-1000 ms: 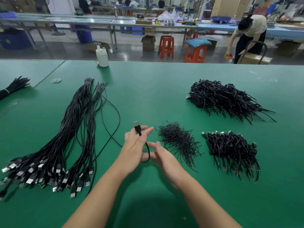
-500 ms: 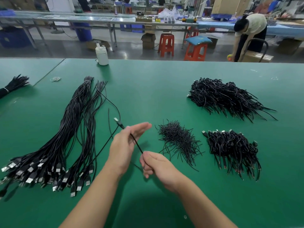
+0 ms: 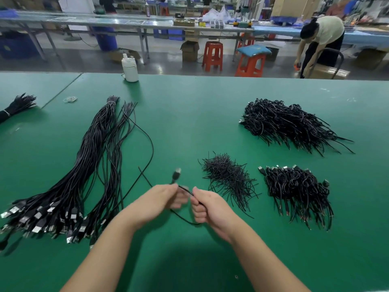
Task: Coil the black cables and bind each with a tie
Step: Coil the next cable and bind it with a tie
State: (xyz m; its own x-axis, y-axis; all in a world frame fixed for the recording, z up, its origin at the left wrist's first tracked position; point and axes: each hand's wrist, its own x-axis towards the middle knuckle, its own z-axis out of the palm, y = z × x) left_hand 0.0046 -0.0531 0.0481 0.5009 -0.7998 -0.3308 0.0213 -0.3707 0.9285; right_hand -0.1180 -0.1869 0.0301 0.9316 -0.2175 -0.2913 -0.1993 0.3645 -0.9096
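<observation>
Both hands hold one thin black cable (image 3: 185,221) just above the green table (image 3: 189,114). My left hand (image 3: 163,200) pinches it near its USB plug (image 3: 176,175), which points up and is blurred. My right hand (image 3: 207,207) is fisted around the cable a little to the right; a loop sags below both hands and the free end trails left toward the long bundle of uncoiled cables (image 3: 84,171). A small heap of black ties (image 3: 228,179) lies just right of my hands. Coiled, bound cables sit in a pile (image 3: 296,190) further right.
A larger heap of coiled cables (image 3: 290,125) lies at the back right. A white bottle (image 3: 129,68) stands at the table's far edge, a rubber band (image 3: 70,99) near the seam, another bundle (image 3: 16,106) at far left. A person bends over boxes beyond.
My hands came close together and the plug swung from the left back up above my left hand. A loop of cable now hangs under both hands.
</observation>
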